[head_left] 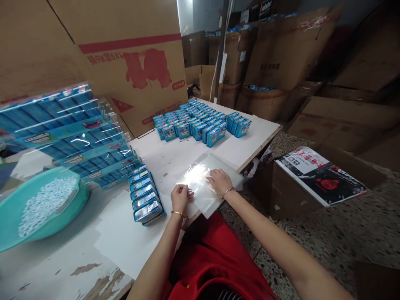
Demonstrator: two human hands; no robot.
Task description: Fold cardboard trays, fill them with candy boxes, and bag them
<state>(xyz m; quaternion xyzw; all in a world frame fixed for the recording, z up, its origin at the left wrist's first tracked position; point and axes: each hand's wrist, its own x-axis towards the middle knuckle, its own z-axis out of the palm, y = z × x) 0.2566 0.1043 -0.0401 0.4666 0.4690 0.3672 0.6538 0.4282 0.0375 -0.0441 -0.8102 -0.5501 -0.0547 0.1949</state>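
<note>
Clear plastic bags: a thin stack, exact count not readable, lying flat at the near edge of the white bench, one corner hanging over the edge toward the person. The long axis is running diagonally, from the near overhanging corner away and to the right.

Left hand: one, curled closed, fingertips pinching the near left edge of the bags. A gold bangle is sitting on its wrist.

Right hand: one, lying open and flat on top of the bags, pressing them down, just right of the left hand. A thin bracelet is showing at its wrist.

Small blue boxes: one row of about five, standing just left of the left hand, touching one another.

Blue boxes: one large block in several rows beyond both hands, too many to count.

Wrapped packs: shrink-wrapped blue bundles stacking up far left of the hands.

Teal basin: one, holding many small white pieces, farthest left.

Cardboard cartons: several, standing behind the bench.
</note>
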